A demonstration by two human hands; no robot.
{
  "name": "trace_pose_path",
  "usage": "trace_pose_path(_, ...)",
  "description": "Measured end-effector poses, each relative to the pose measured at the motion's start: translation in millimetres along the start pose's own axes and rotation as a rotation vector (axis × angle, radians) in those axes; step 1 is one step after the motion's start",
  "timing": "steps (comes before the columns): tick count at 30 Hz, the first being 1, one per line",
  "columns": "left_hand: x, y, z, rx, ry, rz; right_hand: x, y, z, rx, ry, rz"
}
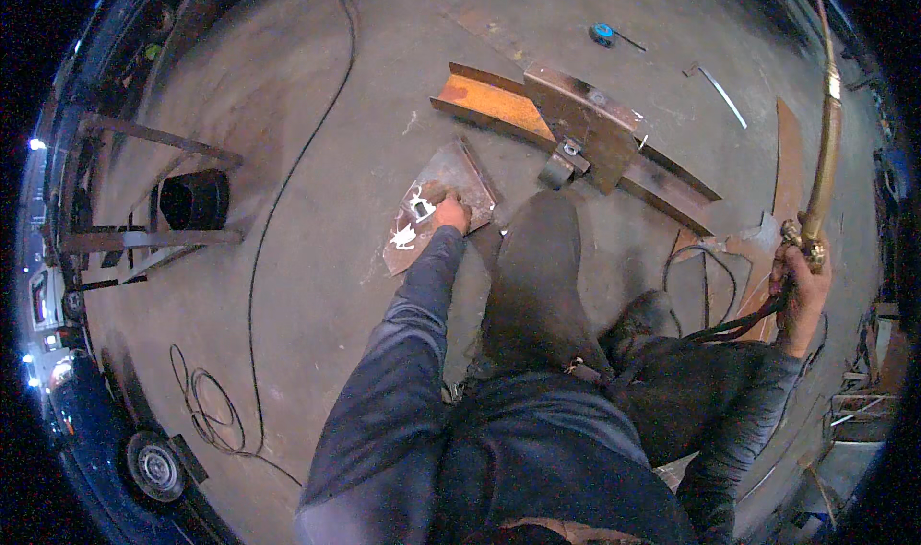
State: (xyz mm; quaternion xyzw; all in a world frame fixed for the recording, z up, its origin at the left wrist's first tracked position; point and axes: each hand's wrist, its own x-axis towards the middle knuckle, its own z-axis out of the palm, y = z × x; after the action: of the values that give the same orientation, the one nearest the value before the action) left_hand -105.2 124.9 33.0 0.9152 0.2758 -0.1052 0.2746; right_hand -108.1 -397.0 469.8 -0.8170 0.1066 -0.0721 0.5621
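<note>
While I bend over the floor, my left hand reaches to the middle of the frame and its grip is closed on the edge of a flat metal plate with white marks on it. That plate lies flat on the floor, just left of my dark boot. My right hand, at the right of the frame, has its grip shut tight around a brass torch that points up, with dark hoses hanging from it. Near the top middle lies a rusty steel beam. A thin black cable runs down the left side.
</note>
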Motion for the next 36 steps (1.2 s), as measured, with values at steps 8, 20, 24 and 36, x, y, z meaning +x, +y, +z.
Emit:
trace_pose_path(8, -58.2, 70.6, -49.3, -0.349, 0.045, 0.275, -35.6, 0.2, 46.8, 0.252, -0.153, -0.061)
trace_pose_path(20, -229.2, 306.4, -168.2, -1.001, -0.387, 1.042, -57.6, 1.3, 107.2, 0.558, -0.266, 0.129)
trace_pose_path(24, -228.5, 315.9, -180.7, -0.918, -0.422, 1.224, -58.1, 5.3, 100.2, 0.637, -0.361, 0.081)
trace_pose_path(36, -236.3, 333.6, -214.7, -0.962, -0.376, 1.388, -71.8, -50.0, 100.0, 0.710, -0.279, 0.095)
